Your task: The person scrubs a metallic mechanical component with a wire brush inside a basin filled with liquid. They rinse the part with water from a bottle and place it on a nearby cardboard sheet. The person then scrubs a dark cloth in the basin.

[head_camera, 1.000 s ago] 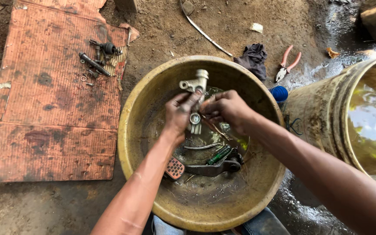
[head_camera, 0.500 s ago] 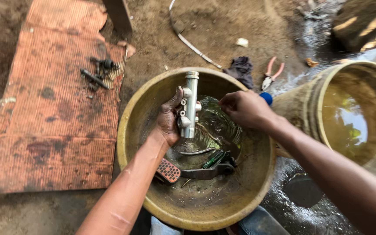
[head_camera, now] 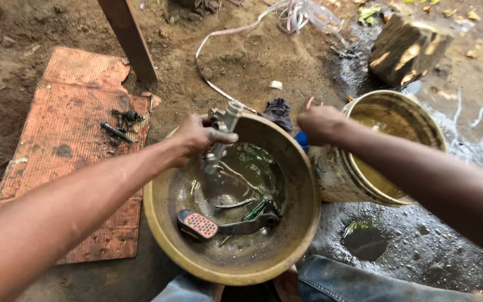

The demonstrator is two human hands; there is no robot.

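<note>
Head view, looking down over a muddy yard: the left hand is clamped round a grey metal tube part and has lifted it up toward the far rim of the yellow basin, where half a second ago it stood lower, over the middle of the basin. The right hand, which was working at the part with its fingers a second ago, has let go and swung out past the basin's far right rim, toward the spot where the red-handled pliers lie; it looks loosely closed, though I cannot tell whether it grips anything. So the part now hangs from one hand alone, dripping above the dirty water. Counting: one basin, with one pedal lever with a red tread lying near its near rim, and a green-handled tool beside it. One bucket of murky water stands just right of the basin. One dark rag lies beyond the far rim. On the one rust-coloured mat to the left, a small cluster of bolts sits near its far right corner.
</note>
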